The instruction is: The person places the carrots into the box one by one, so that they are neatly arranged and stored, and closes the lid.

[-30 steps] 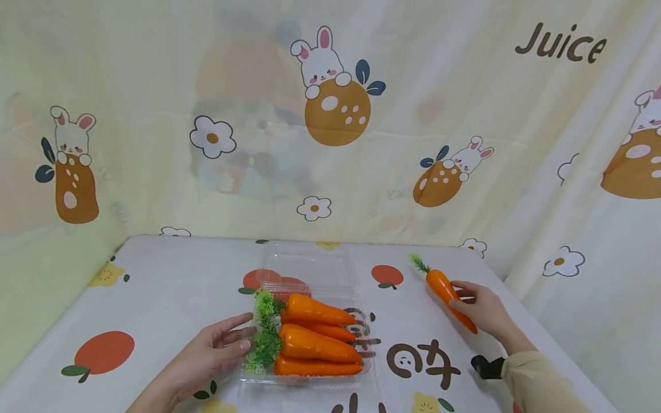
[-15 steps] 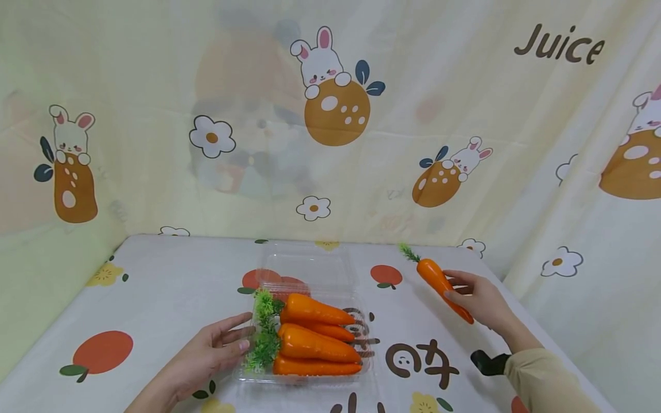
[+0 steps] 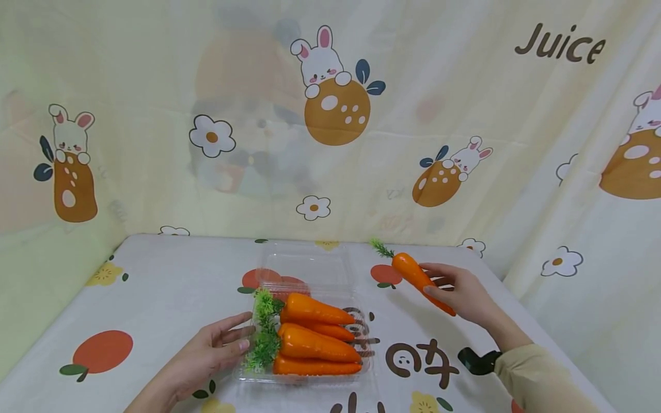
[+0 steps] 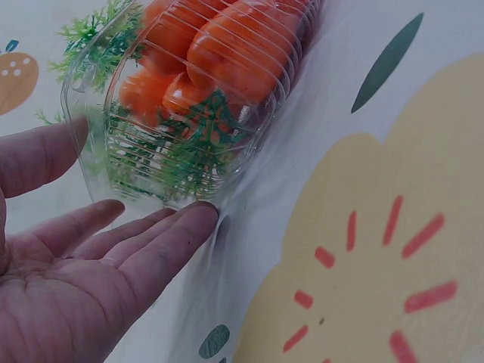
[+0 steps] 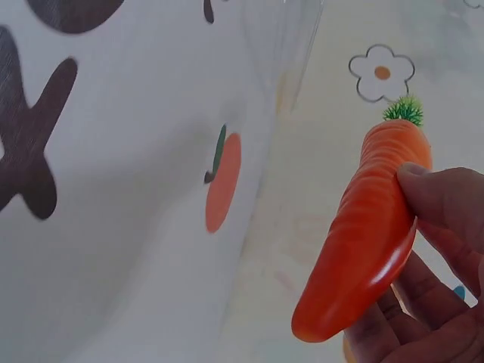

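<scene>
In the head view, a clear plastic clamshell box [image 3: 304,378] holds several orange carrots [image 3: 315,344] with green leafy tops pointing left. Its transparent lid [image 3: 310,261] lies folded back behind it. My left hand [image 3: 212,350] rests against the box's left side, fingers fairly straight; in the left wrist view the fingertips [image 4: 198,215] touch the ribbed plastic. Farther right, my right hand [image 3: 465,292] grips another carrot [image 3: 408,267] above the table, tilted with its leafy top to the upper left. The right wrist view shows the thumb [image 5: 446,193] pressed on this carrot [image 5: 363,227].
A white cloth printed with fruit, flowers and dark lettering covers the table [image 3: 170,287]. Patterned curtains [image 3: 258,189] hang behind it and at both sides. A black object [image 3: 477,361] sits at my right wrist by the sleeve [image 3: 537,376].
My right hand has lifted the carrot off the table and carried it left toward the box. The left hand and the box have stayed in place.
</scene>
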The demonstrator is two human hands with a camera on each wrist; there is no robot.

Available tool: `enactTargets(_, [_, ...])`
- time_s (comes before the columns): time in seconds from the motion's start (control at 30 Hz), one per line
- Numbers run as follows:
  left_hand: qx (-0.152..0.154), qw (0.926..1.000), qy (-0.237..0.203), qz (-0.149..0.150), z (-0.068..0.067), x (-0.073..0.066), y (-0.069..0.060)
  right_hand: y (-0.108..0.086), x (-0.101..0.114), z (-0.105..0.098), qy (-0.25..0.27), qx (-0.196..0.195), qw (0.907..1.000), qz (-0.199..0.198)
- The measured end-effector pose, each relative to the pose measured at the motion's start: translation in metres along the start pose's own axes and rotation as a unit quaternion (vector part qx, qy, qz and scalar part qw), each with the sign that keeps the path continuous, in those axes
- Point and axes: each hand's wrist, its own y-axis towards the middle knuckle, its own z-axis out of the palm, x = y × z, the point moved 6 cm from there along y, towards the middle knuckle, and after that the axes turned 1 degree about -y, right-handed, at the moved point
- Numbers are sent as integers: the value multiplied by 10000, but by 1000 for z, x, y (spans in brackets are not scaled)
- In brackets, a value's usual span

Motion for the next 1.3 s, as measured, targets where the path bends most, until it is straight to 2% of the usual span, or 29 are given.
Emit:
enactTargets(0.27, [32,10000,-17,55,1,0,-1,0,24,10,44,114,9993,-363])
enactTargets(0.53, [21,10000,-26,36,0,0,-1,2,45,22,353,353,9963,-697])
enactTargets(0.93, [-12,10000,-17,33,1,1,0,0,79,45,488,760,9865,-1366])
enactTargets(1.13, [33,10000,-7,39,0,1,-1,-3,99,55,472,957,9777,-1809])
enactTargets(1.3, [30,10000,13,33,0,0,-1,-3,111,63,471,1111,9730,-1965])
